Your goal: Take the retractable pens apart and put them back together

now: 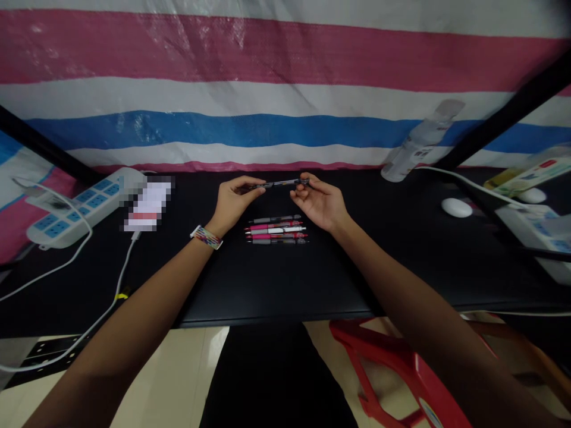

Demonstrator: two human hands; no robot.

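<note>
A dark pen with a clear barrel point(284, 183) lies crosswise between my hands near the back of the black table. My left hand point(235, 199) pinches its left end between thumb and fingers. At the other end, my right hand point(322, 202) grips the tip with thumb and index finger, its palm turned partly up. Closer to me, several pens lie side by side in a row: a grey and black pen point(274, 219) at the back, pink-red pens point(267, 226) and a white one point(285, 230) in the middle, and another grey one point(276, 241) in front.
At left stand a white power strip point(80, 208) and a blurred-out phone point(149, 202) on a white cable point(119, 276). At right are a clear bottle point(417, 145), a white mouse point(457, 207) and another power strip point(535, 232). A red stool point(383, 351) stands below the table edge.
</note>
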